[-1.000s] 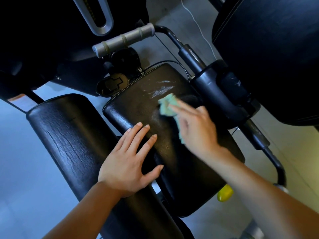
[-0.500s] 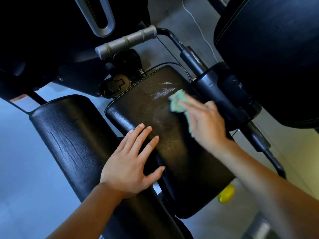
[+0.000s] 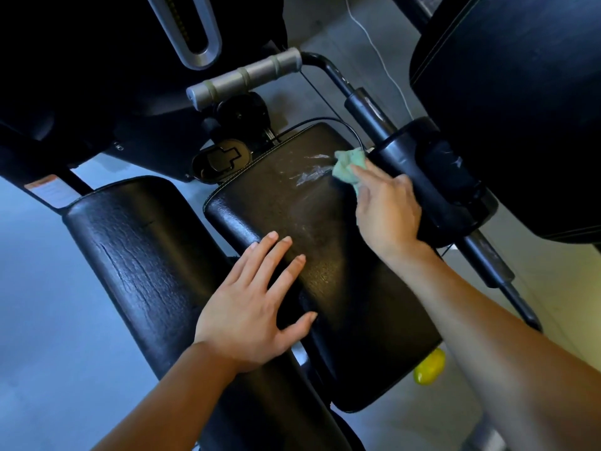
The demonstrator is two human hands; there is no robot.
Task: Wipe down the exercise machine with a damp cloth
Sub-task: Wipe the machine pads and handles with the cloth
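Dim picture with dark, deep shadows up top; soft light shines on the floor (image 3: 39, 288) and pad (image 3: 325, 255); edges bend; the moving right hand (image 3: 387, 209) looks slightly blurry

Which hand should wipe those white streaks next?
The right hand: it holds the green cloth right beside the white streaks. The left hand lies flat on the pad, with no cloth.

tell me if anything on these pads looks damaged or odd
Two things. The left pad has a long crack and fine creasing in its vinyl. The middle pad shows whitish scuffs or smears near its far end, right beside the cloth under the right hand.
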